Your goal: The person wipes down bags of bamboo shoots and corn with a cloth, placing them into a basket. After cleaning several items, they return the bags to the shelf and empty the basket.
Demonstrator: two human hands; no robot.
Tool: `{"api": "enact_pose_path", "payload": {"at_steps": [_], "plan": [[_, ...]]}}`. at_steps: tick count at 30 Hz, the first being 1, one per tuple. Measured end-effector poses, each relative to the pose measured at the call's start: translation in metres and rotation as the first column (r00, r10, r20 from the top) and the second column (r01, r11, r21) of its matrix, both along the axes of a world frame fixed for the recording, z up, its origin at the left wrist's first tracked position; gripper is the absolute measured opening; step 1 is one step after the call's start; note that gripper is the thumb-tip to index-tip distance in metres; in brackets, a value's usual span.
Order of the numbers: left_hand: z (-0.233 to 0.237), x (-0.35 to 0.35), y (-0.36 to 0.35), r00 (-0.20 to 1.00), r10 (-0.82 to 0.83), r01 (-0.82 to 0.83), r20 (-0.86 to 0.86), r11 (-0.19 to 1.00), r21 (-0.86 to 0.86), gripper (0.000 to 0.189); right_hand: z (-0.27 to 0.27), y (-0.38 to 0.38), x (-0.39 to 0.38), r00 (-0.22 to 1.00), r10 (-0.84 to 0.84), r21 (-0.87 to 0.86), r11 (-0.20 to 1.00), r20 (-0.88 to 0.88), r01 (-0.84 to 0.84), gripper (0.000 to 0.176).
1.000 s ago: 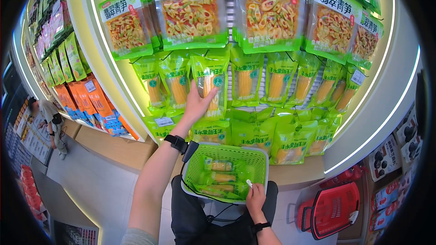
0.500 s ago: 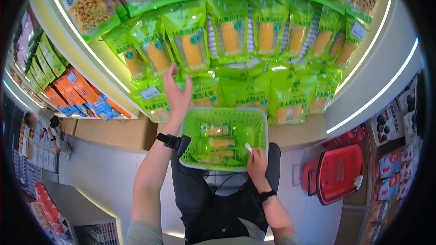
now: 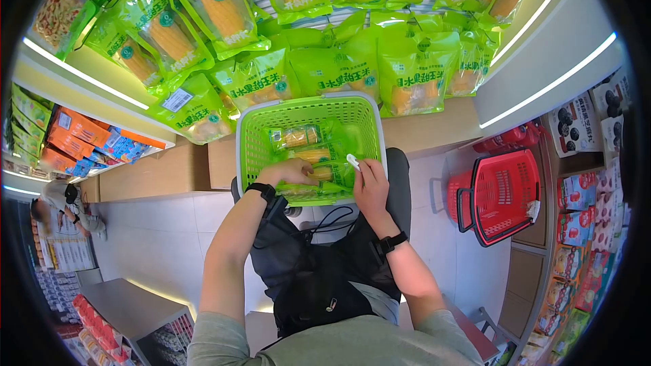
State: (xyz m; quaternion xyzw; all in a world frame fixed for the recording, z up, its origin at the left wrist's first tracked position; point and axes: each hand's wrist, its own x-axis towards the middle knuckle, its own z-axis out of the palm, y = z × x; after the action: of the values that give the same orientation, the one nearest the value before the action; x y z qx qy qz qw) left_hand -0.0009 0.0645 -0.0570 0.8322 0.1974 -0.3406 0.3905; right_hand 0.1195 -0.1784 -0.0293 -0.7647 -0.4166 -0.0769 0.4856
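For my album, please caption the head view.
Left hand in a green basket of bagged corn; right hand holding a white item.

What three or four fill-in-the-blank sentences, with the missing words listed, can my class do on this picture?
1. The left hand is in the ____ basket.
2. The right hand holds a small ____ object.
3. The packs lying in that basket show yellow ____.
4. The floor basket, with a black handle, is coloured ____.

Missing words: green; white; corn; red.
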Motion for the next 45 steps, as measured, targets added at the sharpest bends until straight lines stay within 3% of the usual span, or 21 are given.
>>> {"api": "enact_pose_path", "payload": {"at_steps": [4,6,10,13,15,19,21,22,24,25,27,28,29,31,32,35,38,40,43,44,45], "plan": [[-0.002,0.004,0.001,0.993,-0.084,0.069,-0.081,0.982,-0.174,0.092,-0.005,-0.001,0.0,1.0,0.0,-0.006,1.0,-0.028,0.0,0.023],[-0.009,-0.005,0.005,0.998,-0.054,0.049,-0.016,0.972,-0.228,0.099,-0.006,-0.001,0.001,0.999,0.001,-0.004,1.0,-0.036,-0.001,0.023],[-0.007,-0.011,0.006,0.99,-0.094,0.077,-0.102,0.985,-0.154,0.104,-0.008,0.0,0.002,0.999,0.008,-0.003,1.0,-0.038,-0.008,0.024],[-0.012,-0.007,0.007,0.99,-0.118,0.112,-0.082,0.991,-0.078,0.102,-0.007,0.0,0.002,0.999,0.007,0.0,1.0,-0.042,-0.007,0.024],[-0.013,0.0,0.008,0.95,-0.259,0.256,-0.172,0.966,-0.04,0.091,-0.006,-0.001,0.002,0.999,0.005,-0.006,1.0,-0.049,-0.005,0.024],[-0.016,-0.001,0.021,0.954,-0.273,0.272,-0.122,0.962,-0.024,0.076,-0.005,-0.001,0.002,0.997,0.002,-0.003,1.0,-0.08,-0.002,0.023],[-0.019,-0.008,0.034,0.993,-0.119,0.119,0.003,0.99,-0.073,0.065,-0.003,-0.002,0.002,0.996,-0.005,0.002,1.0,-0.087,0.005,0.023],[-0.002,-0.007,0.034,0.993,-0.12,0.12,0.0,0.99,-0.069,0.065,-0.002,-0.001,0.002,0.996,-0.007,0.008,1.0,-0.09,0.007,0.023],[0.053,-0.004,0.034,0.961,0.271,-0.258,0.062,0.952,-0.165,0.068,-0.004,0.0,0.002,0.997,-0.011,0.016,1.0,-0.077,0.012,0.022],[0.053,-0.009,0.041,0.96,0.273,-0.261,0.066,0.953,-0.155,0.068,-0.004,0.0,0.002,0.998,-0.016,0.016,1.0,-0.064,0.017,0.022],[0.05,-0.024,0.057,0.656,0.754,-0.744,0.037,0.655,-0.132,0.061,-0.003,0.0,0.002,0.998,-0.015,0.028,0.999,-0.055,0.016,0.022],[0.051,-0.028,0.054,0.565,0.821,-0.678,0.083,0.519,-0.521,0.055,-0.003,0.0,0.003,0.999,-0.018,0.029,0.999,-0.046,0.02,0.021],[0.065,-0.03,0.046,0.56,0.823,-0.679,0.094,0.52,-0.518,0.055,-0.003,0.0,0.002,0.999,-0.012,0.039,0.999,-0.043,0.014,0.021],[0.09,-0.036,0.027,0.342,0.924,-0.595,-0.171,0.073,-0.8,0.053,-0.004,0.0,0.002,0.998,-0.02,0.015,1.0,-0.064,0.021,0.021],[0.087,-0.042,0.017,0.273,0.95,-0.57,-0.152,0.032,-0.821,0.05,-0.003,0.001,0.001,0.998,-0.014,0.023,1.0,-0.06,0.015,0.021],[0.093,-0.058,-0.007,0.355,0.917,-0.481,-0.182,0.013,-0.877,0.047,-0.002,0.0,0.001,0.997,-0.02,0.025,0.999,-0.072,0.022,0.021],[0.105,-0.064,-0.044,0.302,0.923,-0.436,-0.24,-0.091,-0.895,0.046,0.01,-0.001,-0.001,0.99,0.01,0.065,0.998,-0.138,-0.001,0.02],[0.11,-0.068,-0.067,0.259,0.939,-0.434,-0.226,-0.095,-0.896,0.053,0.05,-0.008,-0.01,0.99,0.1,0.115,0.989,-0.095,-0.089,0.023],[0.135,-0.068,-0.097,0.27,0.92,-0.339,-0.283,-0.184,-0.923,0.064,0.116,-0.019,-0.038,0.917,0.372,0.034,0.924,0.141,-0.38,0.031],[0.148,-0.066,-0.106,0.257,0.937,-0.399,-0.238,-0.122,-0.909,0.073,0.128,-0.019,-0.047,0.853,0.469,-0.001,0.877,0.229,-0.481,0.035],[0.151,-0.068,-0.111,0.259,0.935,-0.391,-0.241,-0.127,-0.912,0.073,0.138,-0.018,-0.054,0.851,0.469,-0.011,0.877,0.235,-0.481,0.035]]}}
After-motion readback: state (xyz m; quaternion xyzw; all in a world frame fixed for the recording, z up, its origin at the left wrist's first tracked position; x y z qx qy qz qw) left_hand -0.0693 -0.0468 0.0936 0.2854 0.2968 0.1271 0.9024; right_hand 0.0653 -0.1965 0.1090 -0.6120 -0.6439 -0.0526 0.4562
